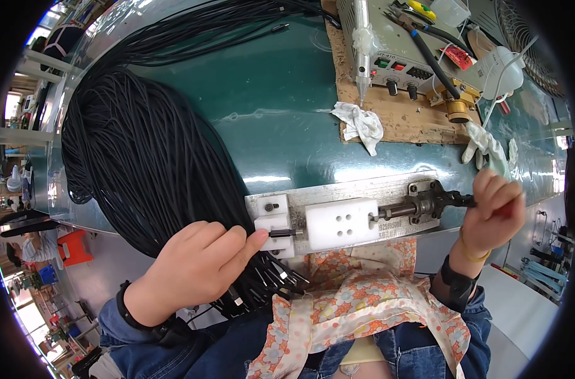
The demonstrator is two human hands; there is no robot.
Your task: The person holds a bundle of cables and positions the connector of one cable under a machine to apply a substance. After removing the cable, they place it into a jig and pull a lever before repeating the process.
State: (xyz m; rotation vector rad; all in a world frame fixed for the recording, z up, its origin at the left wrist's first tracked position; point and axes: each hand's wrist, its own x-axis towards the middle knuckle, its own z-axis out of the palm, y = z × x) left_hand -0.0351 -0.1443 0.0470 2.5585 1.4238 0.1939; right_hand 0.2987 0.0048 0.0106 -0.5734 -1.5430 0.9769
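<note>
My left hand (196, 268) pinches a black cable plug (281, 233), lying in the slot of a small white block (272, 203) at the left end of a metal base plate (297, 194). The plug's tip points right, toward a larger white sliding block (325, 227) with several round holes; a narrow gap seems to part them. A dark push-pull toggle clamp (429, 201) is bolted at the plate's right end, its rod joined to the sliding block. My right hand (499, 205) is closed around the clamp's handle, with a bit of red showing between the fingers.
A large bundle of black cables (148, 145) covers the table's left side, with loose plug ends (281, 275) hanging by the front edge. Behind stand a dispenser controller (395, 63), an upright syringe (362, 50), pliers (426, 54), a crumpled white cloth (361, 126) and a white glove (486, 146).
</note>
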